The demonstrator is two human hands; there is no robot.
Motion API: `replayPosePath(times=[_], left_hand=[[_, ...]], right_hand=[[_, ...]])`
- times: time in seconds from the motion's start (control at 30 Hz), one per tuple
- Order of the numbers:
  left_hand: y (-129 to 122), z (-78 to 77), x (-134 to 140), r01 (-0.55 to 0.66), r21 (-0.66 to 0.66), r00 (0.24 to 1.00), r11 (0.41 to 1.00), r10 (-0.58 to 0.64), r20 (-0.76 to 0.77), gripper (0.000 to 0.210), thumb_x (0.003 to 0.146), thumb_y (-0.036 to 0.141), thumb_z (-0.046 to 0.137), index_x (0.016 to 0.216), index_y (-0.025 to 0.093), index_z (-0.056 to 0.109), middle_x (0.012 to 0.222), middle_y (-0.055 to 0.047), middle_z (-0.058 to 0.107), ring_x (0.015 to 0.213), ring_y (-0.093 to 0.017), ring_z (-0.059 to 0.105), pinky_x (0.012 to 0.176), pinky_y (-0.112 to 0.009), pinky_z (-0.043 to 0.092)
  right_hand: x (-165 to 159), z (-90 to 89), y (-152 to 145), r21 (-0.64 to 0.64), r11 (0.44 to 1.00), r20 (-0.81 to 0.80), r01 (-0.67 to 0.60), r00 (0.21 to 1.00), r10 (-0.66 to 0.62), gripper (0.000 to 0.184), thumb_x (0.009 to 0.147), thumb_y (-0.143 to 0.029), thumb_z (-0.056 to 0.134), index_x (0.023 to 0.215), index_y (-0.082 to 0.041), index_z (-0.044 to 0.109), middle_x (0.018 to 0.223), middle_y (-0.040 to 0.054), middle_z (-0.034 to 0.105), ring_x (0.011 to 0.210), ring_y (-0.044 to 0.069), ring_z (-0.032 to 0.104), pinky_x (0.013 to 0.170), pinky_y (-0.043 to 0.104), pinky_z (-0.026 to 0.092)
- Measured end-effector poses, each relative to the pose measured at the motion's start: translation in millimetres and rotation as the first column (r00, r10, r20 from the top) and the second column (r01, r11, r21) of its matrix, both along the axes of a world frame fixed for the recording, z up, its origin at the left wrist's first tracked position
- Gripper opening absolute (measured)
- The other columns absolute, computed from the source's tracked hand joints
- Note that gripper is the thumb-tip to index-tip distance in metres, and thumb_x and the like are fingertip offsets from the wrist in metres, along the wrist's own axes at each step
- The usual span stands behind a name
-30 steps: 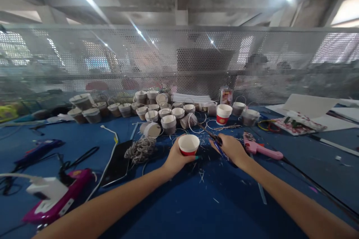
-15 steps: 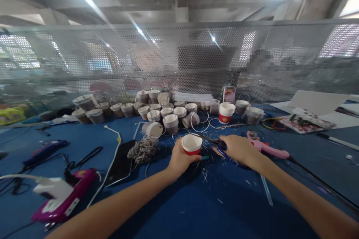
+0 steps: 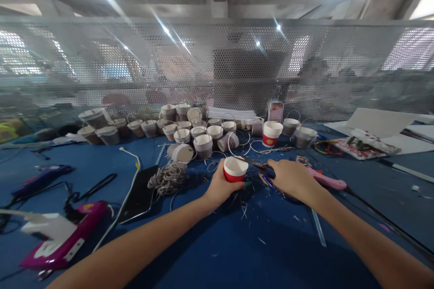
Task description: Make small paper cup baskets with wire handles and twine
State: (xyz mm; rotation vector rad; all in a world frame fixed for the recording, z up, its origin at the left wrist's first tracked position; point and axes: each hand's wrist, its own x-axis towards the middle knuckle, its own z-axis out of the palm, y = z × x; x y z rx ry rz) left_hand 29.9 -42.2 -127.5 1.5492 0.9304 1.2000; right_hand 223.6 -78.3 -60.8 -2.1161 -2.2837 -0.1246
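My left hand point(image 3: 219, 186) is wrapped round a red and white paper cup point(image 3: 235, 172), its open mouth facing up and a little toward me. A green covering shows on the thumb tip. In my right hand point(image 3: 288, 176) is a pair of scissors point(image 3: 255, 163) with dark blades and blue handles. The blades point left and reach the cup's rim; whether they cut into it I cannot tell. Just behind stand several small grey-wrapped cups point(image 3: 203, 145), and a stack of red and white paper cups point(image 3: 272, 133) stands behind my right hand.
A bundle of grey cord point(image 3: 168, 177) lies on a black phone point(image 3: 139, 198) at left, near a magenta power strip point(image 3: 68, 239). To the right is a pink glue gun point(image 3: 327, 179) with its cable. White scraps litter the blue table point(image 3: 217, 257); a perforated metal screen point(image 3: 190, 67) rises behind.
The view has shifted slightly, so the table things sit a bit further left and higher. The cup has come slightly right, nearer the right hand, and its red side shows more.
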Motion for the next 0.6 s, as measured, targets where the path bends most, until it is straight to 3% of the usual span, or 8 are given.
replayPosePath(times=[0.33,0.6], left_hand=[[2.2,-7.8,-1.6,0.012,-0.006,1.0,1.0,-0.012,-0.011,0.066,0.047,0.011,0.075,0.107,0.016,0.049,0.102,-0.006,0.059,0.093,-0.02,0.055,0.087,-0.034,0.041],[-0.9,-2.9,-2.0,0.012,-0.053,1.0,0.999,-0.011,0.016,0.069,0.046,0.01,0.075,0.109,0.016,0.047,0.099,-0.005,0.059,0.092,-0.019,0.054,0.087,-0.034,0.041]], right_hand=[[-3.1,-3.4,-1.9,-0.015,1.0,-0.022,-0.017,1.0,0.016,0.039,0.077,-0.052,0.04,0.084,-0.019,0.06,0.076,0.0116,0.066,0.067,0.026,0.062,0.054,0.031,0.037],[-0.1,-4.3,4.3,-0.029,0.999,-0.053,-0.037,0.998,0.035,0.042,0.08,-0.052,0.035,0.081,-0.02,0.062,0.076,0.0108,0.066,0.067,0.025,0.062,0.054,0.029,0.035]])
